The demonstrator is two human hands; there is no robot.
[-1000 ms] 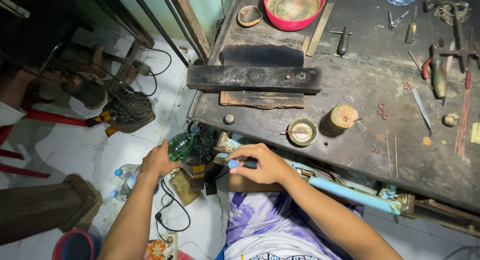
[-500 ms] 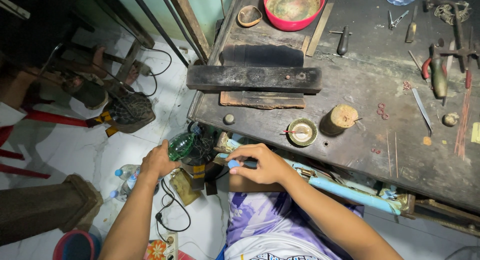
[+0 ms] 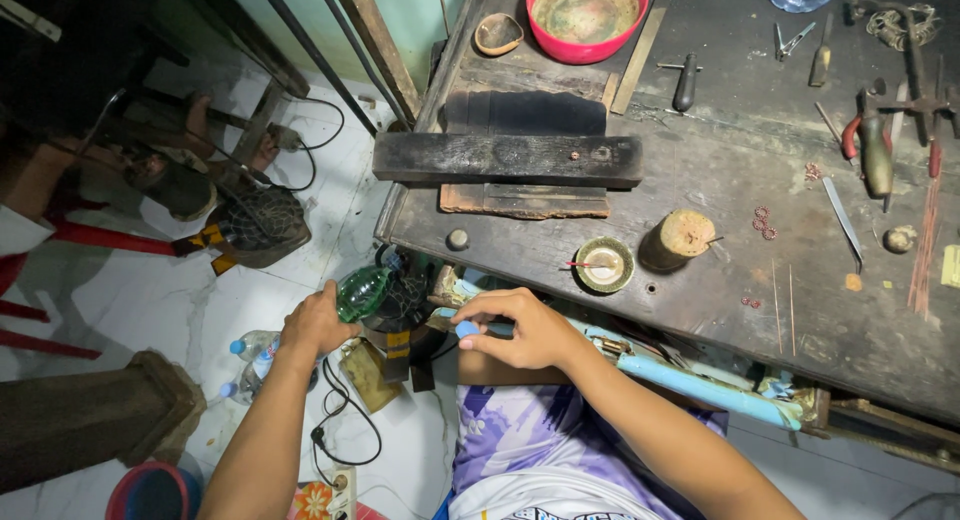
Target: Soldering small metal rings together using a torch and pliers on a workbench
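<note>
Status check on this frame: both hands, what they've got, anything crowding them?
Left hand closed on green bottle, below bench edge. Right hand pinching small blue cap. Black cable and plastic bottles on floor close by.

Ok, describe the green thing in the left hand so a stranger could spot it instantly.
Start at the dark workbench and find its near-left corner. Just off that edge, above the white floor, the left hand holds a green glass bottle. It is the only translucent green, ribbed thing there; the floor bottles nearby are clear with blue caps.
</note>
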